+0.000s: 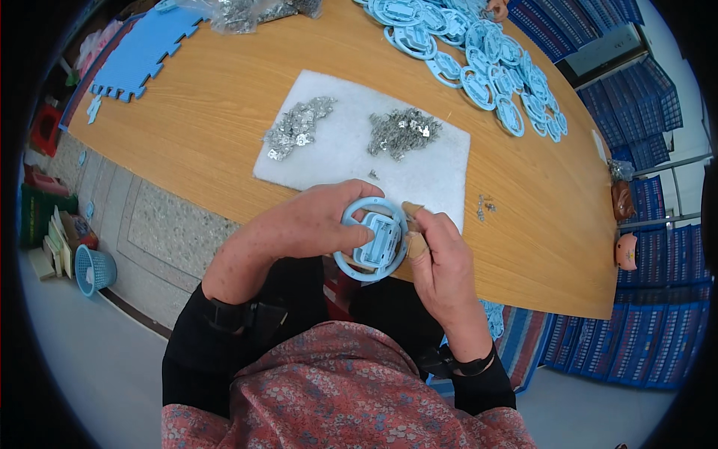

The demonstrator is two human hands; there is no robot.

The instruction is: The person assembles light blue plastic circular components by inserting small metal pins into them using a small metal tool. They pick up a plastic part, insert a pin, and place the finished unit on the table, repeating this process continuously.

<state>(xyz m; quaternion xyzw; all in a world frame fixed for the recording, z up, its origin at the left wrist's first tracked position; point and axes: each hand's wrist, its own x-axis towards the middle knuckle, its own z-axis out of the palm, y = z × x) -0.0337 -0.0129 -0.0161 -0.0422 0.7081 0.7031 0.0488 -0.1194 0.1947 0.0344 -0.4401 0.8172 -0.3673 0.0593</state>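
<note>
My left hand [318, 223] grips a light blue plastic ring-shaped part [383, 243] with a rectangular housing across its middle. Its thumb lies over the housing, and the other fingers are partly hidden behind. At the ring's right edge, my right hand [447, 262] has its thumb and forefinger pinched together, both in tan coverings. What sits between those fingertips is too small to make out. Just beyond is a white padded sheet [348, 90] bearing a left pile of small silvery metal pieces [301, 129] and a right pile of similar metal pieces [404, 133].
Many light blue ring parts [479, 63] are heaped at the far right of the wooden table [546, 217], near another person's hand [497, 9]. Loose metal bits [486, 206] lie right of the sheet. A blue foam mat [149, 49] and a clear bag [243, 13] are at the far left.
</note>
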